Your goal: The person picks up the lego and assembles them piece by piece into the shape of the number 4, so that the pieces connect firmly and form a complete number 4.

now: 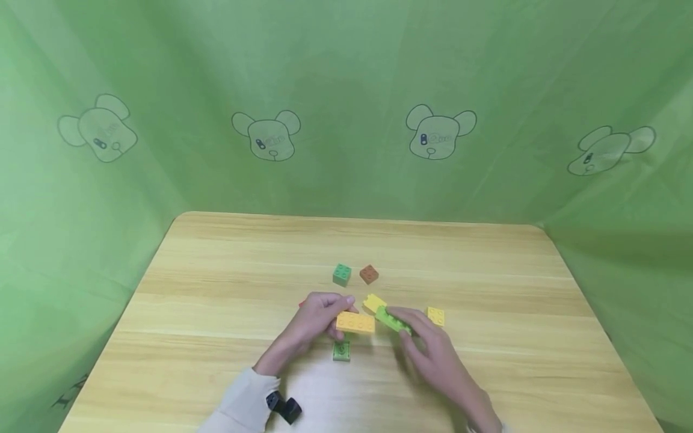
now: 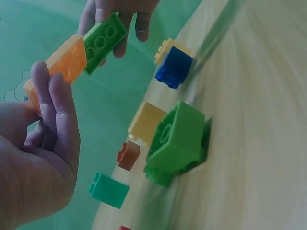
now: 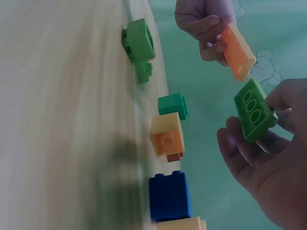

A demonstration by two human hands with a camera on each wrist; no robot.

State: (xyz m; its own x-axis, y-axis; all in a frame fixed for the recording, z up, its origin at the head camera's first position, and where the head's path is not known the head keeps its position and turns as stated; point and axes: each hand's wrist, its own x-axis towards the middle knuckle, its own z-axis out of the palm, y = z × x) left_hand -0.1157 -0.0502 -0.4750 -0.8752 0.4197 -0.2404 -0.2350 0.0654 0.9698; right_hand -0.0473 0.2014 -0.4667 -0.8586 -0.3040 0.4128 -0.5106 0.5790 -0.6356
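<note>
Green curtain (image 1: 352, 186) fills the upper head frame, bench (image 1: 216, 258) the lower middle. Left hand (image 1: 316, 316), lower centre, pinches orange brick (image 1: 355, 323); right hand (image 1: 433, 355), lower right of centre, grips lime brick (image 1: 387, 317). Hands apart, both bricks raised off bench, close together. Blue brick (image 2: 174, 67) upper middle, left wrist frame. Teal brick (image 1: 341, 275), then smaller brown brick (image 1: 369, 274), just below head-frame centre.

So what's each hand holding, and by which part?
The left hand holds an orange brick by one end; the right hand a green brick by one end.
</note>
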